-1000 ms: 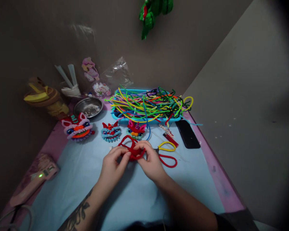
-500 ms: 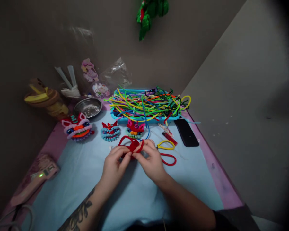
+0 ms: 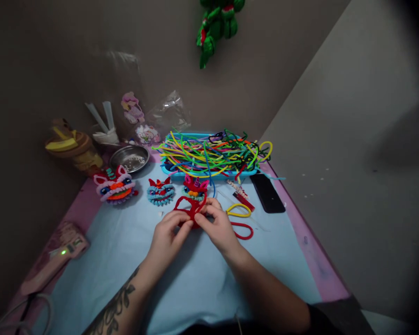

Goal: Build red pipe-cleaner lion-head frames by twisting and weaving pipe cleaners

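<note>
- Over the blue cloth [image 3: 195,274]: left hand [image 3: 167,235] and right hand [image 3: 219,229], each pinching the red looped fuzzy piece [image 3: 194,207] between them.
- Just beside right hand: scissors [image 3: 240,216], yellow and red handles.
- Beyond: three fuzzy animal heads [image 3: 160,193] in a row.
- Farther: blue tray [image 3: 185,177] heaped with coloured pipe cleaners [image 3: 212,156].

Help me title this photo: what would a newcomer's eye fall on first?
Probably the heap of bright pipe cleaners in the blue tray, at the back of the table. Next come three colorful toy heads in a loose row, left of center. Then the left hand and right hand, pinching a red piece in the middle, near the rightmost head.
</note>
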{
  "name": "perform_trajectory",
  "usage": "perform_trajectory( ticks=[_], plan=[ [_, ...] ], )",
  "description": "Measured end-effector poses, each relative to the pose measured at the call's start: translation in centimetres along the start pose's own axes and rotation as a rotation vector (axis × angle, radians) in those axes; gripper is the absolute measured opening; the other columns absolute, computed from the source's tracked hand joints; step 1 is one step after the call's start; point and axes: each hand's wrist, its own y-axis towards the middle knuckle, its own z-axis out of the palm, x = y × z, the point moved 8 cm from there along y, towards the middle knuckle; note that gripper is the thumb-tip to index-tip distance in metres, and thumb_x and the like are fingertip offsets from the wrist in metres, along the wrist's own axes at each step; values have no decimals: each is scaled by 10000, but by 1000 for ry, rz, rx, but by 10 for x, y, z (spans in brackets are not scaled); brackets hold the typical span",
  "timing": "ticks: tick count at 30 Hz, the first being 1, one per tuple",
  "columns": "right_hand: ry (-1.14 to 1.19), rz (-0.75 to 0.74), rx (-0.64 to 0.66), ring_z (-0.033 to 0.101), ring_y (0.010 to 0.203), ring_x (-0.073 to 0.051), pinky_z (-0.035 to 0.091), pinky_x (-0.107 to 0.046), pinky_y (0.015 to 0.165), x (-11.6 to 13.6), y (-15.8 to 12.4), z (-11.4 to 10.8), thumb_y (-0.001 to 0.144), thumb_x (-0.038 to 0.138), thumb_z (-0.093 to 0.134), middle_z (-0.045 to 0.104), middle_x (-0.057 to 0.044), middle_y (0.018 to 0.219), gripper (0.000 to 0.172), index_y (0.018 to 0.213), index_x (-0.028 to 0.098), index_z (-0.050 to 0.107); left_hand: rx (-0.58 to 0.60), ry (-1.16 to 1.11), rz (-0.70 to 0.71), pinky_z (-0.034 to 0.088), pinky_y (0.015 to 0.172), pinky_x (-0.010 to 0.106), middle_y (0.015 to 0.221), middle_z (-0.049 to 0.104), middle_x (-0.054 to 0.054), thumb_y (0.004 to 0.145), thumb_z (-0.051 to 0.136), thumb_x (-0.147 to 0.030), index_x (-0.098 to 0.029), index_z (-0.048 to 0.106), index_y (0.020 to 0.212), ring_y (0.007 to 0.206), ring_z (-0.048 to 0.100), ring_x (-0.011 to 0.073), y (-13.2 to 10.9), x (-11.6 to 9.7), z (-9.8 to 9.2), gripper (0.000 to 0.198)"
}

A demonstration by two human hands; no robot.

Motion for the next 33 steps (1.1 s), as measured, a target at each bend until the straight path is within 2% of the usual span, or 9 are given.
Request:
perform_trajectory(
  ticks=[3, 8, 12, 19, 33],
  plan=[
    [5, 48, -7, 497, 1124, -230, 368, -354, 979, -6, -2, 1, 745, 307, 659, 521, -62, 1113, 154, 651, 198, 602, 9, 37, 43, 488, 772, 309, 855, 691, 53, 857, 571, -210, -185, 656, 824, 826, 638, 179, 1, -1, 1, 95],
    [77, 97, 35, 477, 1189, -235, 341, -364, 1014, -16, -4, 8, 783, 327, 623, 502, -67, 1231, 186, 655, 197, 588, 57, 82, 85, 462, 826, 362, 843, 701, 45, 862, 554, -192, -200, 656, 832, 804, 634, 180, 1, 0, 5, 107],
    [98, 101, 54, 486, 1166, -221, 357, -356, 995, -16, -5, 11, 784, 321, 612, 505, -65, 1204, 180, 657, 199, 574, 58, 71, 87, 467, 802, 350, 836, 694, 43, 864, 557, -202, -197, 654, 832, 798, 632, 179, 1, -1, 5, 103],
    [124, 138, 2, 488, 1152, -235, 340, -363, 1003, -14, -2, 7, 733, 295, 634, 493, -73, 1177, 182, 618, 197, 534, 52, 78, 48, 465, 797, 324, 830, 689, 41, 872, 548, -198, -194, 641, 816, 801, 635, 175, 2, 0, 6, 108],
    [198, 167, 53, 490, 1131, -223, 361, -353, 985, -16, 0, 11, 746, 291, 627, 508, -55, 1085, 183, 617, 200, 534, 61, 153, 36, 458, 846, 369, 844, 697, 37, 875, 534, -224, -208, 638, 835, 811, 634, 184, 1, -2, 5, 112]
  ],
)
